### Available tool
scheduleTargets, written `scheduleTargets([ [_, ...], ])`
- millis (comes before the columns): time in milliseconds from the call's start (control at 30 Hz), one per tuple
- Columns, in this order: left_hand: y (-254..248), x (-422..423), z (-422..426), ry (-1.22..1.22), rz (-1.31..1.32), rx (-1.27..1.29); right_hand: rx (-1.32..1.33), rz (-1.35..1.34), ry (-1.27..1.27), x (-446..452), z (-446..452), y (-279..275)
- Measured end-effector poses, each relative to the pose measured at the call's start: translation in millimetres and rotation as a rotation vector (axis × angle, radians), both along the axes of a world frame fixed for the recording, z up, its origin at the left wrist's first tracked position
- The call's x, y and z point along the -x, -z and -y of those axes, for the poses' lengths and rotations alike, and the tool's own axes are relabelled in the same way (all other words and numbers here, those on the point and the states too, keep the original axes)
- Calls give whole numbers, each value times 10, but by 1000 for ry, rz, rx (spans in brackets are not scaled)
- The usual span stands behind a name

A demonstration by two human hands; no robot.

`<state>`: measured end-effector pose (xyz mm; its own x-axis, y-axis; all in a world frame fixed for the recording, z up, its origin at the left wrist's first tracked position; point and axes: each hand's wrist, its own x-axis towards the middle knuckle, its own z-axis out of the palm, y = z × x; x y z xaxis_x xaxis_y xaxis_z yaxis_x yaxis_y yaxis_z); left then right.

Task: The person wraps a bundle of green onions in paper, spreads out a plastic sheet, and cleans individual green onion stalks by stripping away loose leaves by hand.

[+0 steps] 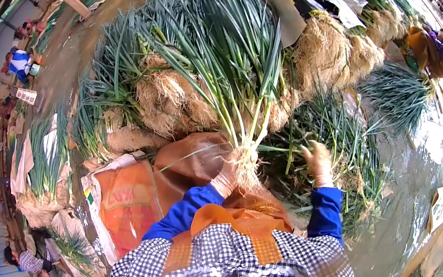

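A small bunch of green onions (257,124) fans upward and away over my lap, its pale roots hanging near the brown apron (188,156). My left hand (227,178) is closed round its root end. To the right, my right hand (317,160) has its fingers bent at the tip of a thin green leaf that stretches from the bunch, over a heap of loose leaves (312,134). Behind the held bunch lie piled onions with thick tangled roots (167,100).
Large root bundles (324,54) lie at the far side, with another onion pile (394,95) at right. An orange sack (128,199) is at my left. A person (438,47) is at upper right; others are along the left edge.
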<state>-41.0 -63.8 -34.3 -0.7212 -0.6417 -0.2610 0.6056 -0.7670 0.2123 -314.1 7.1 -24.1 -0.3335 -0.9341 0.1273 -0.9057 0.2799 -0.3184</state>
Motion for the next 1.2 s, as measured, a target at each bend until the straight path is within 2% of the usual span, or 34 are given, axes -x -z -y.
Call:
scheduleTargets([
  [33, -43, 41, 5, 12, -117, 5, -34, 570, -5, -259, 226, -174],
  [67, -57, 32, -63, 7, -111, -7, -140, 1258, 93, -564, 372, -312],
  [100, -77, 44, -79, 39, -128, -117, -168, 1668, -88, -773, 438, -398],
  [133, -124, 78, 1, 69, -154, -204, -109, 1522, -96, -950, 593, -134],
  [167, -249, 57, -59, 74, 282, -72, 22, 1420, -13, -1174, 708, -92],
  [200, -97, 142, -90, -131, 412, -67, 227, 977, -34, -1323, 862, 31],
  [233, 56, 127, -96, -156, 454, -72, 140, 633, -16, -1336, 858, 138],
  [267, 70, 116, -97, -178, 497, -78, 56, 290, 2, -1369, 827, -56],
  [300, -11, 125, -120, -196, 489, -71, 11, 117, -53, -1383, 805, -98],
  [333, -91, 144, -142, -209, 478, -63, 115, 119, -119, -1358, 746, -30],
  [367, -17, 150, -144, -208, 397, -90, 189, 262, -162, -1337, 634, -64],
  [400, -88, 201, -126, -281, 457, -182, 268, 402, -205, -1306, 524, -182],
  [433, 14, 212, -96, -270, 523, -127, 312, 445, -329, -1279, 363, -428],
  [467, 136, 214, -91, -262, 588, -78, 274, 430, -429, -1171, 195, -389],
  [500, 150, 168, -44, -271, 437, -165, 216, 524, -392, -1049, 20, -492],
  [533, 157, 115, 31, -279, 283, -249, 136, 773, -193, -883, -150, -661],
  [567, 297, 92, 77, -260, 341, -255, 404, 805, -197, -564, -230, -391],
  [600, 241, 88, 80, -255, 338, -253, 289, 877, 113, -269, -309, -399],
  [633, 125, 91, 73, -168, 283, -230, 76, 382, 248, 6, -324, -522],
  [667, 58, 76, 67, -85, 228, -208, -460, -71, 373, 317, -318, -387],
  [733, 48, 64, 83, -8, 148, -167, -348, -286, 243, 355, -351, -169],
  [800, 8, 62, 52, 12, 203, -141, -111, 461, 109, -333, 25, -626],
  [833, 181, 29, 82, 140, 119, -166, -134, 1030, 68, -600, 136, -520],
  [867, -185, 75, 36, 93, 375, -32, -131, 1590, 12, -805, 291, -342],
  [933, -89, 94, 44, 101, 379, -73, 20, 1610, 21, -1219, 520, -109],
  [967, 150, 51, 73, 70, 424, -35, 15, 1598, 19, -1233, 593, 118],
  [1000, 139, 13, 56, 59, 428, -34, 5, 1587, 18, -1246, 638, 176],
  [1067, 92, -107, 50, -93, 437, 224, 143, 1439, 206, -1107, 626, 141],
  [1133, -540, -286, 88, -35, 104, 200, 252, 1488, 448, -706, 532, -124],
  [1200, -870, -315, 87, -20, 339, 202, 219, 1538, 450, -578, 443, -215],
])
